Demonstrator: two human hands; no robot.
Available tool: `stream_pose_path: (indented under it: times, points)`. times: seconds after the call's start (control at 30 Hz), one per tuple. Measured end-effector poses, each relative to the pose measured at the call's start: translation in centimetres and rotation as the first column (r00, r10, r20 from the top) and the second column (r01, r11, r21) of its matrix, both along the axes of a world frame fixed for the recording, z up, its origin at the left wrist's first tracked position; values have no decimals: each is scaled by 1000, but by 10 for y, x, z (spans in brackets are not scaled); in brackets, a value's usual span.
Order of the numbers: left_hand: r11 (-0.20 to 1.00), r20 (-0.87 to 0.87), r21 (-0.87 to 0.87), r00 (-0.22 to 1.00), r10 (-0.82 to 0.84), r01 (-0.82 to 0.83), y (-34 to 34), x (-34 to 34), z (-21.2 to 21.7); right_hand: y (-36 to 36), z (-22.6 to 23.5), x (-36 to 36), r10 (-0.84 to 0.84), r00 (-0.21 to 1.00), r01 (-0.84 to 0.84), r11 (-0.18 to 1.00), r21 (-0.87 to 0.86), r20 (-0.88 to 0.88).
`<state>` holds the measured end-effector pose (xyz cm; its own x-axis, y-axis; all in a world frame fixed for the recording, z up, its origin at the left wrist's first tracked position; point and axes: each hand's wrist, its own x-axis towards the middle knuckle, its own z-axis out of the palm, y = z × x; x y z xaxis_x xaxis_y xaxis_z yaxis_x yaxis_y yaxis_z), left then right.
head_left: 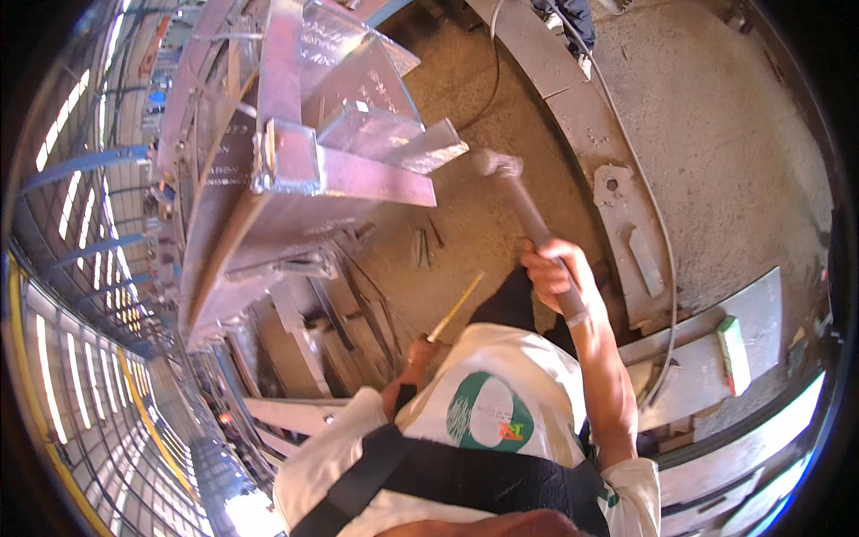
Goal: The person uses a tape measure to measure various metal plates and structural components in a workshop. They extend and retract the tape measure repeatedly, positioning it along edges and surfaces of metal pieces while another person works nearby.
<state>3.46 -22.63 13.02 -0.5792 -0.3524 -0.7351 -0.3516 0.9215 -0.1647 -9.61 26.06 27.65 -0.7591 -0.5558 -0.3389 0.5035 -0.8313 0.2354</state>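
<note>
A hammer (530, 211) is gripped by its handle in my right hand (555, 268), in front of my body. Its blurred head points away from me, near the end of a steel bar (376, 177) on a large welded steel piece (295, 219). My left hand (419, 352), low beside my shirt, is closed around the near end of a thin yellow strip (458, 306). The strip slants up and to the right above the brown floor. Shadow partly hides the left fingers.
A curved steel plate (582, 125) arcs along the right, with a cable (640, 170) beside it. A green and white block (734, 355) lies on a flat plate (765, 309). Loose steel strips (300, 336) lie at lower left. Another person's legs (573, 22) show at the top.
</note>
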Motion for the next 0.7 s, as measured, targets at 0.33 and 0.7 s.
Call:
stream_pose_path:
  times: [0.33,0.7]
  points:
    - [996,27,53,996,-80,78,57,-45,4,413,-17,362,-745,655,-199,-8,980,127]
    - [982,-56,190,998,27,-16,-21,-28,-19,230,28,29,-670,665,316,-149,937,-331]
